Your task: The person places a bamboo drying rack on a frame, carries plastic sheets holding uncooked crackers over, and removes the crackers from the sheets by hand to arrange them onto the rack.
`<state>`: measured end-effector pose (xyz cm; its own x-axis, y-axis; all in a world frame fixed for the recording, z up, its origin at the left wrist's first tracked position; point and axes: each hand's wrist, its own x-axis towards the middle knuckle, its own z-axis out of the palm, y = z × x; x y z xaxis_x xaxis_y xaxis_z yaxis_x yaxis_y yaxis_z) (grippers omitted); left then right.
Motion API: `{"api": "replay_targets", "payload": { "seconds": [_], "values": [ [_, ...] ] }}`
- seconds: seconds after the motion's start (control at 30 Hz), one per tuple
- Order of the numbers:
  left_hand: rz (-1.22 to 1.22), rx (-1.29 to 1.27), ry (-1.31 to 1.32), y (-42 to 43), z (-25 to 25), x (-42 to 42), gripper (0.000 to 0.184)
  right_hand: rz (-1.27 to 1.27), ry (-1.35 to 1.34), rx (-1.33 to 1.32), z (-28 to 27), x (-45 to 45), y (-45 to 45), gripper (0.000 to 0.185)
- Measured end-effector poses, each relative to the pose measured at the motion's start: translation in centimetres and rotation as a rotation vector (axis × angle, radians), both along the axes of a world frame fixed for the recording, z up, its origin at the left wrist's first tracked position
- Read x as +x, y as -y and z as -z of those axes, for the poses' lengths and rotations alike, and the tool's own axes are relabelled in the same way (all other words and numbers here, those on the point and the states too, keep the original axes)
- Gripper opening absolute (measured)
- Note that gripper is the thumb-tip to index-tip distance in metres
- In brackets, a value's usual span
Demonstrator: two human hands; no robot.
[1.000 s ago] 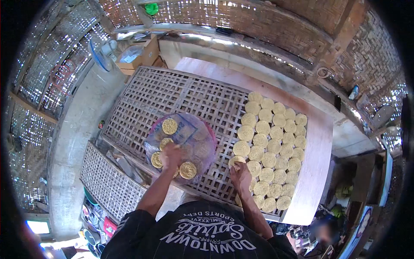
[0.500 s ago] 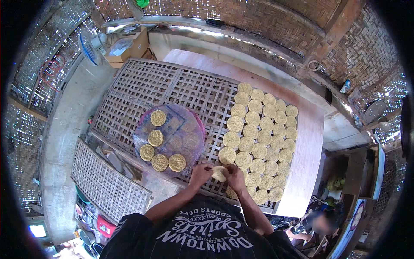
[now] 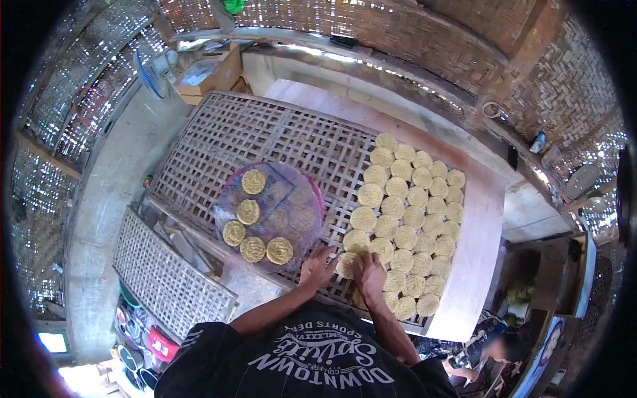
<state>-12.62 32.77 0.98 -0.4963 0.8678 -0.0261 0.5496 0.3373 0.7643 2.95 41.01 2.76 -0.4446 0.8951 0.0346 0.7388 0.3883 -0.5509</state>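
Note:
A round, flat, pale-yellow cracker lies at the near left edge of a block of similar crackers on a woven bamboo rack. My right hand has its fingers closed at this cracker's right edge, partly covering it. Just to its left is my left hand, fingers apart near the cracker's left edge and holding nothing visible. Beyond my left hand, a round plastic-covered stack rests on the rack. Several darker yellow crackers are spread along its left and near sides.
Rows of crackers cover the rack's right part, over a pale board. A smaller rack sits lower left. A fan and a cardboard box stand at the back left. Another person is at lower right.
The cracker held up between both hands is now down on the rack beside the rows. My left hand has drawn off its edge. The whole view has shifted slightly.

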Motion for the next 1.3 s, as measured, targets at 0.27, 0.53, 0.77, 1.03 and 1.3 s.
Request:
{"api": "replay_targets", "payload": {
  "seconds": [0.27,0.53,0.77,1.03,1.3],
  "values": [
    [-0.103,-0.152,-0.46,7.2,-1.0,-9.4,0.042,0.03,-0.062,-0.048,-2.2,-0.1,0.7,0.03],
    [-0.142,-0.166,-0.502,5.5,-0.9,-11.8,0.03,0.12,-0.202,-0.146,-1.2,1.0,-0.2,0.03],
    [-0.457,-0.07,-0.139,6.6,-4.0,-15.6,0.019,0.193,-0.54,-0.578,-0.6,1.7,-0.1,0.031],
    [-0.747,-0.118,0.482,8.6,0.5,-18.0,0.019,0.021,-0.396,-0.609,-3.2,-1.8,1.6,0.033],
    [-1.087,0.455,0.278,9.4,-0.3,-18.4,0.021,0.039,-0.456,-0.605,-2.0,-0.9,1.6,0.028]
  ]
}}
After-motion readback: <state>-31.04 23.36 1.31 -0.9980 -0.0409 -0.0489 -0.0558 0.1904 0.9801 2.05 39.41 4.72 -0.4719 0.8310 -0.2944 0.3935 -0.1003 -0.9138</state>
